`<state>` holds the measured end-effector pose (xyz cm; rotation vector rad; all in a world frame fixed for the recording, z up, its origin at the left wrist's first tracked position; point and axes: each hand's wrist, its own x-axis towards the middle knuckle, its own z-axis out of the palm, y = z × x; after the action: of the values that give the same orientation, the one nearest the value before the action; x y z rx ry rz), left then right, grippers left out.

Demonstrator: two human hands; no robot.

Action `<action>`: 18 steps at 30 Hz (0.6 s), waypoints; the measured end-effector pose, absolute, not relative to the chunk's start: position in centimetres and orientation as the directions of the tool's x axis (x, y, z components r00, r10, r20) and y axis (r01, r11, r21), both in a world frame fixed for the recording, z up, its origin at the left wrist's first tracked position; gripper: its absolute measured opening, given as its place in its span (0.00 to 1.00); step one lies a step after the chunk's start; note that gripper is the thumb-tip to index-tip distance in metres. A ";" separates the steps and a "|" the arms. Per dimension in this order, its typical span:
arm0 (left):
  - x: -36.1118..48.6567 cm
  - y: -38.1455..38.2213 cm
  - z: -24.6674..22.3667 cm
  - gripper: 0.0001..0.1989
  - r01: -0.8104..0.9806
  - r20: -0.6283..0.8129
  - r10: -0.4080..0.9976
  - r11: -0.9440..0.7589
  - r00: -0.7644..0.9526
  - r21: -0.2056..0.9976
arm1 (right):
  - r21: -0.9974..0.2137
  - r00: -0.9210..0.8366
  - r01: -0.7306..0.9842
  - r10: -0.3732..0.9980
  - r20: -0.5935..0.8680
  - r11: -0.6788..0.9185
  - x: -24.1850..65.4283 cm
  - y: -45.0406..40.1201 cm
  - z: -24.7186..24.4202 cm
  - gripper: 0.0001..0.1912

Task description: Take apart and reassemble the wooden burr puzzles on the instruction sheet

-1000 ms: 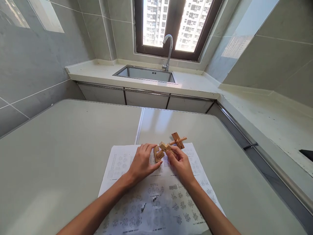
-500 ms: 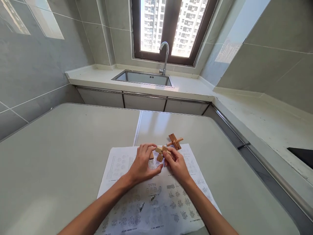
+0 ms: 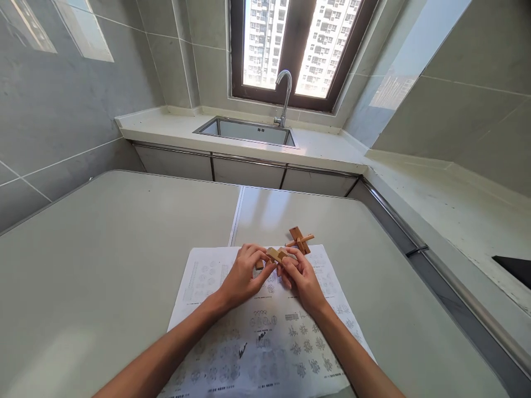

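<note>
Both hands meet over the upper part of a printed paper sheet. My right hand grips a small cluster of light wooden puzzle blocks between thumb and fingers. At the cluster's left end, my left hand pinches it with thumb and fingertips. Another wooden block shows behind the left fingers; whether it lies on the sheet cannot be made out. Just beyond the right hand, a darker brown cross-shaped wooden puzzle assembly rests at the sheet's far edge.
The paper carries rows of line diagrams and lies on a pale table with a seam across it. Past the table stand a counter with a sink, a faucet and a window. Another counter runs along the right.
My left thumb and fingers have closed onto the wooden cluster from an open spread. The cluster has turned in my right hand, and its lower block no longer shows. The view has shifted slightly.
</note>
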<state>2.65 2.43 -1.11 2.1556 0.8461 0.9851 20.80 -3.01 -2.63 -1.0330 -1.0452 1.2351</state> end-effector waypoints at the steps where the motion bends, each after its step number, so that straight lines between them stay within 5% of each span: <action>1: 2.6 2.5 -1.2 0.08 0.293 0.413 0.749 -0.610 0.519 0.736 | -0.972 0.037 -0.230 0.998 0.045 0.052 20.8 -3.0 -2.6 0.22; 10: 2.6 2.3 -1.4 0.10 0.312 0.396 0.740 -0.617 0.544 0.722 | -0.970 -0.012 -0.242 1.000 0.028 0.024 21.2 -3.4 -2.7 0.22; 18: 2.7 2.2 -1.3 0.10 0.296 0.404 0.729 -0.625 0.553 0.723 | -0.992 0.114 -0.071 0.989 0.092 0.101 20.7 -3.9 -2.8 0.25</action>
<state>2.67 2.19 -1.26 2.1931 0.8204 0.9477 20.73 -3.91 -2.83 -1.1332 -1.1165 1.0930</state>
